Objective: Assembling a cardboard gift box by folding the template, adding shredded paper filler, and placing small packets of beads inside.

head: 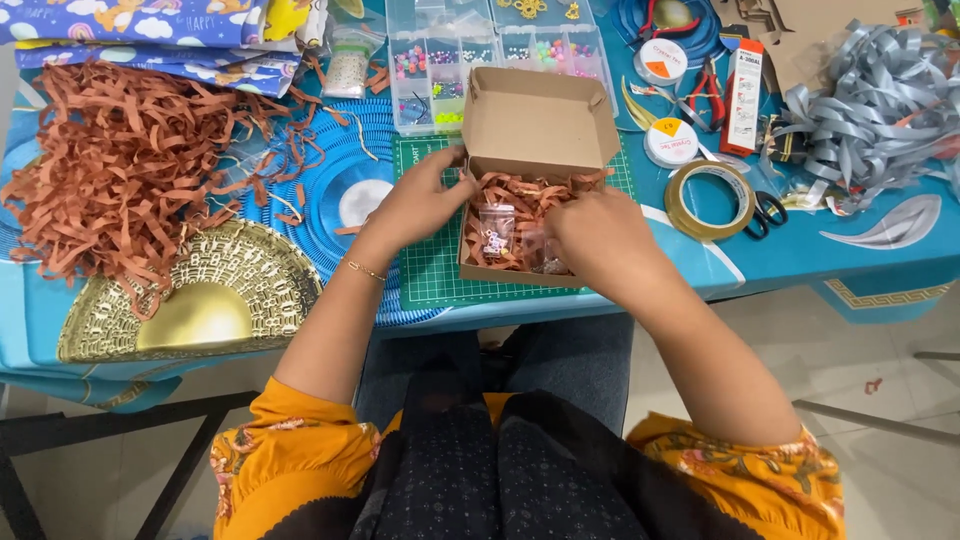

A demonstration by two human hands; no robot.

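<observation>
hands [420, 200] in box [540, 125], table edge near

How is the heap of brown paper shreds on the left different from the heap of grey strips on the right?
The brown paper shreds are rust-coloured, thin and crinkled; the grey strips are silvery, wider and smoother, curling in loops. The brown heap spreads wide, with some also lining the cardboard box where the left hand and right hand are; the grey heap stays in one bundle. Both lie loose on the blue table.

A home craft corner: the bench [860, 250] carries a green cutting mat [430, 270], bead organiser [440, 70], tape roll [710, 198], pliers [708, 90] and shredded paper [120, 170].
</observation>
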